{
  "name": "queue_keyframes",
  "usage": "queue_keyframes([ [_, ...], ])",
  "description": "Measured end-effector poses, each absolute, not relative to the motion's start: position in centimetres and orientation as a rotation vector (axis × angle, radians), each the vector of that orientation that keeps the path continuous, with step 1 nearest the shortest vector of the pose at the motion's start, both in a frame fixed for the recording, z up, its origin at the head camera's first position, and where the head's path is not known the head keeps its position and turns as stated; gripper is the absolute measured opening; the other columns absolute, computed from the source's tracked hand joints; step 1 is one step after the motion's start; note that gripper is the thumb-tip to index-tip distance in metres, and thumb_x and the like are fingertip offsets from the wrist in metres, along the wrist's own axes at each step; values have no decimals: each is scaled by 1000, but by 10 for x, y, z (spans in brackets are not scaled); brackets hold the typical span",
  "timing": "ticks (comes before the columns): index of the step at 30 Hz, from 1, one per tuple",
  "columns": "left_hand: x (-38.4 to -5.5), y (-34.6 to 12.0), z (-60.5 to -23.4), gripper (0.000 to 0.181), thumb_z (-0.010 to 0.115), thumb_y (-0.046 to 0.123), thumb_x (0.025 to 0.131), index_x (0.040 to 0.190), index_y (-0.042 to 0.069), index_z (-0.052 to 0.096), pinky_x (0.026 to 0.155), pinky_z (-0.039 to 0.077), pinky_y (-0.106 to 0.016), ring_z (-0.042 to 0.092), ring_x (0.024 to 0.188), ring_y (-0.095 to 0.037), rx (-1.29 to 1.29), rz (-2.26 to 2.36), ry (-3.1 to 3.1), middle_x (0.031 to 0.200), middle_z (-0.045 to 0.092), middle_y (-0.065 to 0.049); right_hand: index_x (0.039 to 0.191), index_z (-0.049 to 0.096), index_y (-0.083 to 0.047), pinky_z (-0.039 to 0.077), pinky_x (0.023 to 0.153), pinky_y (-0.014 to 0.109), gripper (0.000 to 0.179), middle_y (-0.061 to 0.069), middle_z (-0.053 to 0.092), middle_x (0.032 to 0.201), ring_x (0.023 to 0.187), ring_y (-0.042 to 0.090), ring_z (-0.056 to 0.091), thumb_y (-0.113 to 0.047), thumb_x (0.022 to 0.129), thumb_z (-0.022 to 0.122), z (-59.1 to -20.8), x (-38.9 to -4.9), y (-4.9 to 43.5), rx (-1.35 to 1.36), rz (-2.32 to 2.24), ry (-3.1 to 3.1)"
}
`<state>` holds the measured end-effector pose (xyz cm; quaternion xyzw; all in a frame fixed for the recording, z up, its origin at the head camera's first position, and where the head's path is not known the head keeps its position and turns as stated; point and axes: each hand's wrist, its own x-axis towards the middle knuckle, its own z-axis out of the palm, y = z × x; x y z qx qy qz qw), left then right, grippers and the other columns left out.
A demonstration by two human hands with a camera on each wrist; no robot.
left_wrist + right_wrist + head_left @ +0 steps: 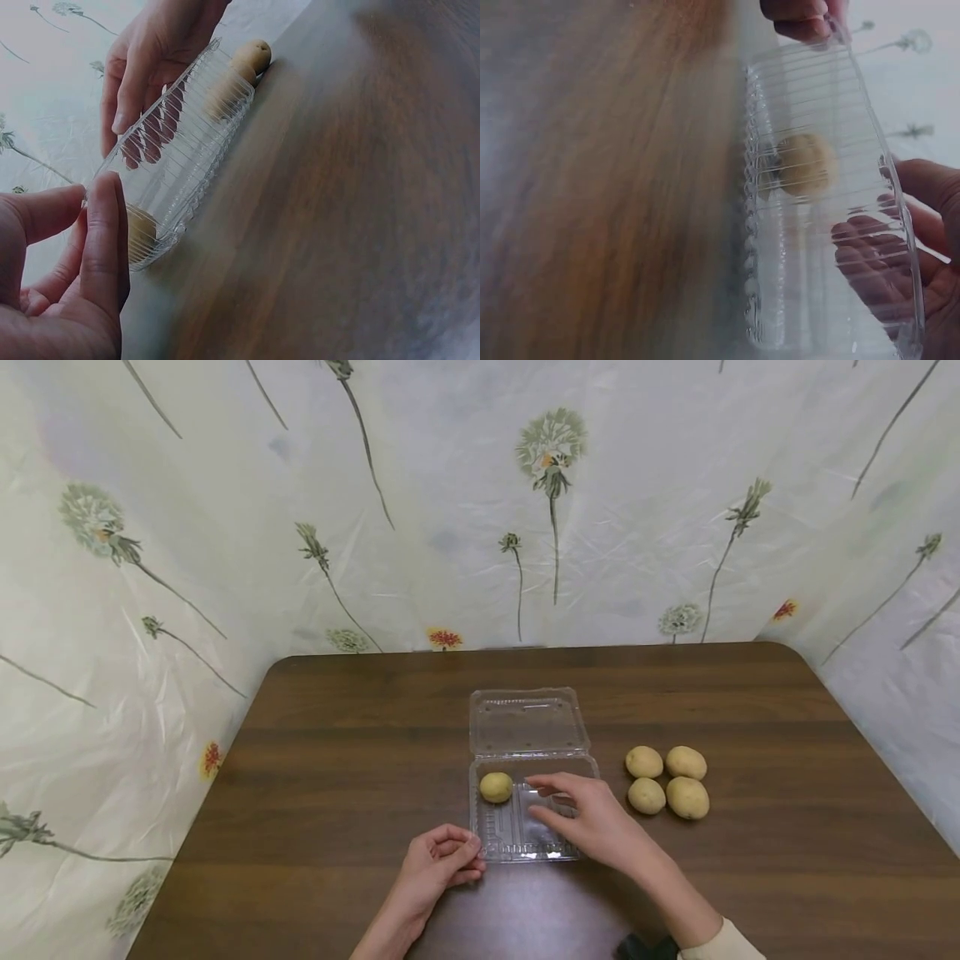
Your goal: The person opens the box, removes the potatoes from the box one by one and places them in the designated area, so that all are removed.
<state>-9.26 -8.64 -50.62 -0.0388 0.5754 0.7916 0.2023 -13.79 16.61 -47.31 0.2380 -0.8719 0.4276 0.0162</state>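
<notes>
A clear plastic clamshell container [525, 852] lies on the table with its lid [528, 722] folded back. One potato [496, 787] sits in the left part of its base, seen through the ribbed wall in the right wrist view. My left hand [442, 864] pinches the container's front left corner between thumb and fingers, as the left wrist view [75, 277] also shows. Over the base's right side is my right hand [588, 818], its fingers spread and nothing between them. In the right wrist view the right fingers [870, 247] show through the clear wall.
Several potatoes [687, 797] stand grouped on the table right of the container. The brown wooden table [337, 760] has a rounded back edge against a flowered sheet [450, 527]. A dark object [645, 947] shows near my right sleeve [723, 943].
</notes>
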Motion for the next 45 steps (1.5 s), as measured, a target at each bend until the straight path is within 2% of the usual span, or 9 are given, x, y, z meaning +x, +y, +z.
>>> queue_keyframes([
  [9,-94,-86,-507,15,68,5,92,99,-5,61,71,59,-28,68,75,-17,-109,2202,1611,84,68,-10,123,64,-4,55,89,35,36,7,69,115,96,14,67,-19,91,72,-476,-151,158,782,1361,-2742],
  [18,-95,-87,-511,16,70,6,91,98,-5,61,72,59,-29,69,76,-17,-107,2205,1596,85,68,-11,123,64,-3,55,89,39,35,9,68,117,99,21,67,-16,91,71,-479,-157,152,791,1335,-2742],
  [33,-93,-87,-508,13,68,4,92,98,-4,61,71,59,-28,68,75,-17,-97,2211,1586,84,67,-10,126,63,-5,52,93,40,39,8,65,123,109,23,64,-18,91,72,-478,-164,135,802,1175,-2806],
  [38,-93,-87,-508,12,68,4,92,98,-4,61,71,59,-28,68,75,-17,-98,2211,1586,84,67,-9,123,64,-4,53,91,39,38,8,67,120,106,22,65,-18,89,74,-479,-165,132,796,1129,-2802],
  [45,-93,-87,-507,13,68,5,92,98,-3,60,71,59,-27,68,75,-16,-92,2209,1580,84,67,-8,118,69,-8,54,85,38,40,4,67,109,100,19,64,-28,85,78,-483,-164,131,730,1101,-2854],
])
